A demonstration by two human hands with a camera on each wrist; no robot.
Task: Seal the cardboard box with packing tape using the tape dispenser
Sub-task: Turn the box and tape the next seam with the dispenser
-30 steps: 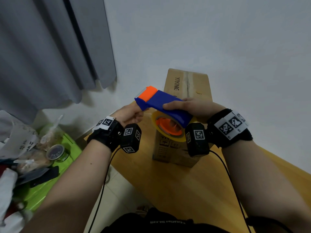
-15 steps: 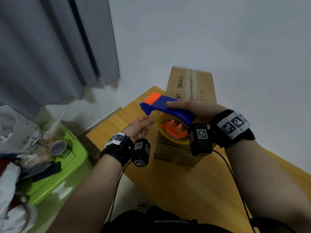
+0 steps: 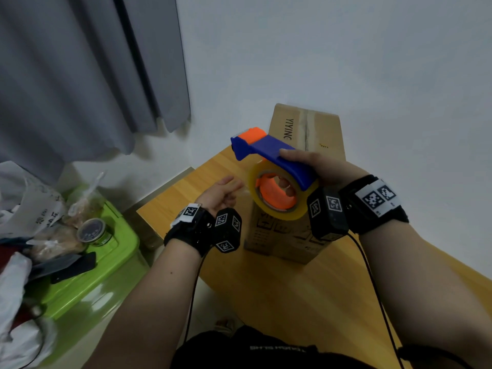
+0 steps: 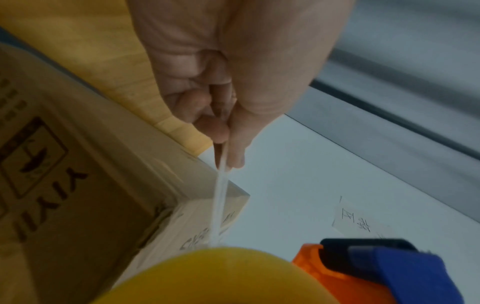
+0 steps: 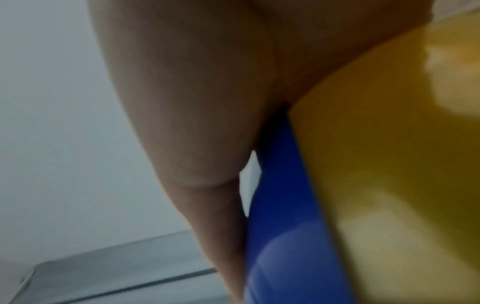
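Observation:
My right hand (image 3: 316,166) grips the blue tape dispenser (image 3: 269,153) by its handle, fingers through the orange core. Its orange front end points left and away. The yellowish tape roll (image 3: 279,213) hangs in front of the tall cardboard box (image 3: 324,129), which stands on the wooden table (image 3: 292,302) against the wall. Left of the roll, my left hand (image 3: 234,186) pinches the tape's free end. In the left wrist view a thin clear strip of tape (image 4: 219,205) runs taut from the roll (image 4: 221,277) to my pinching left hand (image 4: 226,156). The right wrist view shows only my right hand (image 5: 194,102), the blue handle (image 5: 285,226) and the roll (image 5: 389,144).
A green bin (image 3: 111,251) piled with bags, a small jar and papers stands left of the table's edge. A grey curtain (image 3: 80,62) hangs at the back left. A white wall is close behind the box.
My left hand has left the dispenser's front end and dropped down left of the roll, drawing out a strip of tape. The right hand with the dispenser has barely moved.

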